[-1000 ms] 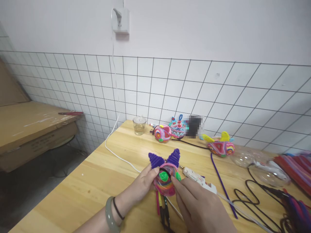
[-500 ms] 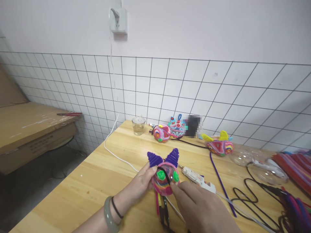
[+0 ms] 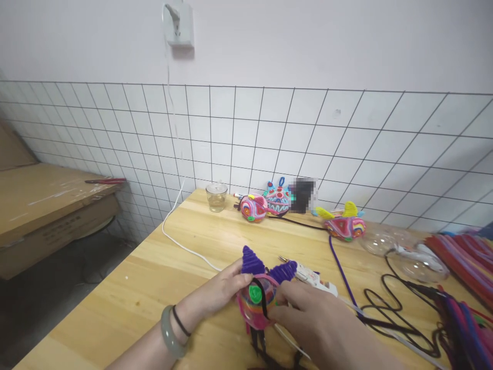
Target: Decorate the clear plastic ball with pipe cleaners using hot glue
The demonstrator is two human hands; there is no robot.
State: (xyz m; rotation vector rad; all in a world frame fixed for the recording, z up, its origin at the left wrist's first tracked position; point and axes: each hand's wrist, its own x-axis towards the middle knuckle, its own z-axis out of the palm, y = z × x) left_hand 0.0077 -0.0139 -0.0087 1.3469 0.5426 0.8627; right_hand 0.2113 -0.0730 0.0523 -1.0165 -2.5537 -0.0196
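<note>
A clear round craft ball is covered in colourful pipe cleaner, with a green spiral eye and two purple ear shapes. My left hand is closed on its left side, thumb near the top. Down the front curves a black pipe cleaner; the thumb and fingers of my right hand pinch its lower end against the ball. That hand covers the ball's right side. Dark strands hang below. Just behind my right hand lies a white glue gun.
A lidded glass and several finished pipe-cleaner crafts stand along the back. To the right are clear plastic shells, tangled black cable, a purple pipe cleaner and bundled pipe cleaners. A white cord crosses the table.
The ball has tilted and moved slightly down, with the purple ears shifting right. My right hand has moved up along its right side, now covering the second green eye.
</note>
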